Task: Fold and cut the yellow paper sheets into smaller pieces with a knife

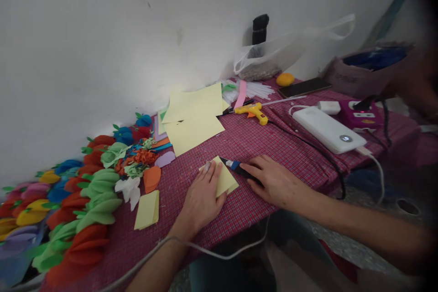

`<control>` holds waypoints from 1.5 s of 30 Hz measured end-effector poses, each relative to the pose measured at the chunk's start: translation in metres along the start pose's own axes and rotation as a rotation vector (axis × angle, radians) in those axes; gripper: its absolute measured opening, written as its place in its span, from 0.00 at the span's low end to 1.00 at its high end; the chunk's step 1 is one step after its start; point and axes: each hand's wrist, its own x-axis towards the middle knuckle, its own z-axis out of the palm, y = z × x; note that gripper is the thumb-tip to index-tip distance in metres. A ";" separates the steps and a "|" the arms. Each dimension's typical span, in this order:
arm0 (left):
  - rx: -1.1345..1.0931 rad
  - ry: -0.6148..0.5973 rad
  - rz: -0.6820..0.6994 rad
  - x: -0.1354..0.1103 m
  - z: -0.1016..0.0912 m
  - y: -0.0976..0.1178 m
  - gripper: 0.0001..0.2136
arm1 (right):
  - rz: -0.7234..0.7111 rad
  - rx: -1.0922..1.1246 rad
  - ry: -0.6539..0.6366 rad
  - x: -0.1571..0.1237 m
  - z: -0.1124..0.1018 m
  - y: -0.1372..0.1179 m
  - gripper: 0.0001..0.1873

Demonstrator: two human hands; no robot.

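My left hand (205,191) lies flat on a small pale-yellow piece of paper (225,179), pressing it to the table, fingers stretched out. Something pale covers one fingertip. To its right, my right hand (270,178) is closed around a blue and black utility knife (239,168). The blade end points left and touches or nearly touches the paper's top right edge; I cannot tell which. A stack of small yellow paper pieces (147,210) rests left of my left hand. Larger yellow sheets (193,123) lie beyond both hands.
Colourful folded paper shapes (99,191) crowd the left side, beside paper scraps (145,157). A yellow glue gun (253,112) with a black cord, a white power bank (328,130), a purple power socket (361,116) and a phone (304,87) are at right. A white cable (222,255) crosses in front.
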 end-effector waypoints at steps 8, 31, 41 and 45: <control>-0.018 0.002 -0.006 -0.001 0.000 0.000 0.29 | 0.050 -0.071 0.026 0.004 -0.015 0.017 0.20; -0.095 0.050 0.014 -0.006 -0.003 -0.001 0.31 | -0.454 0.129 -0.179 0.069 0.021 0.016 0.12; 0.116 0.097 0.023 -0.033 -0.007 -0.003 0.13 | -0.463 0.058 -0.163 0.068 0.012 0.011 0.11; 0.141 0.173 0.089 -0.037 -0.006 0.003 0.11 | -0.491 0.007 -0.133 0.065 0.017 0.014 0.11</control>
